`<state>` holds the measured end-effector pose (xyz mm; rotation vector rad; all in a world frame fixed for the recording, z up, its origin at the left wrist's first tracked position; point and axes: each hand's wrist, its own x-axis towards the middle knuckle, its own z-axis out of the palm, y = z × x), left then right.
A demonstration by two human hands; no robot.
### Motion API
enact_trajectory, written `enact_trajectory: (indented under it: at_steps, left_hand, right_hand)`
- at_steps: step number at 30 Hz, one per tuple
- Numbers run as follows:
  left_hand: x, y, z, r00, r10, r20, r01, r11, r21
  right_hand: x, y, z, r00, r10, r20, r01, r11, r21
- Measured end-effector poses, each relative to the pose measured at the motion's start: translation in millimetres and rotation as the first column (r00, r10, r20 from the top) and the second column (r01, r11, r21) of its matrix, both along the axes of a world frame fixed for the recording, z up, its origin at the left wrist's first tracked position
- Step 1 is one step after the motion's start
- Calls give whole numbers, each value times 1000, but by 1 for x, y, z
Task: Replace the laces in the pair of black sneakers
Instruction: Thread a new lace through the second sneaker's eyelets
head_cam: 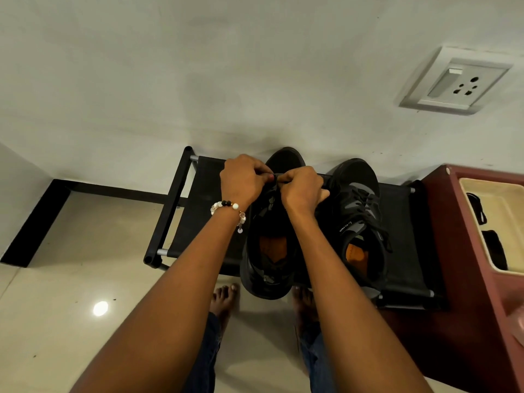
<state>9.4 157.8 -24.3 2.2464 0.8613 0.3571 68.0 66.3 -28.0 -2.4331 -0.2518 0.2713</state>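
Two sneakers [357,219] mid-frame on a rack [204,194]; left hand [243,181] and right hand [302,188] pinch one's lace [276,177]; tongue label unreadable.

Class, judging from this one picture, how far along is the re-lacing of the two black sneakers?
Done, apparently: the right sneaker shows laces. In hand: left hand and right hand pinch something at the left sneaker, near its toe. Left: its upper eyelets look unlaced.

Two black sneakers stand side by side, toes away. The left sneaker [269,251], orange insole showing, lies under both hands [272,182], which pinch something at its forefoot. The right sneaker [360,219], laced, sits just right of them.
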Motion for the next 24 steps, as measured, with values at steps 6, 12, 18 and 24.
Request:
enact_trajectory:
  at_steps: [6, 12, 18, 24]
  left_hand:
    - [7, -2, -6, 995, -52, -85, 62, 990, 123]
    - [11, 3, -3, 999, -21, -30, 17, 994, -111]
    - [-1, 20, 48, 660, 650, 377, 180, 350, -919]
    - [-2, 18, 27, 989, -93, 114, 104, 990, -96]
  right_hand:
    - [-1, -3, -3, 1000, 18, 21, -21, 991, 134]
    - [5, -8, -4, 1000, 7, -23, -2, 981, 195]
    - [5, -9, -6, 1000, 18, -5, -16, 978, 210]
    - [6, -9, -4, 998, 42, 37, -48, 984, 172]
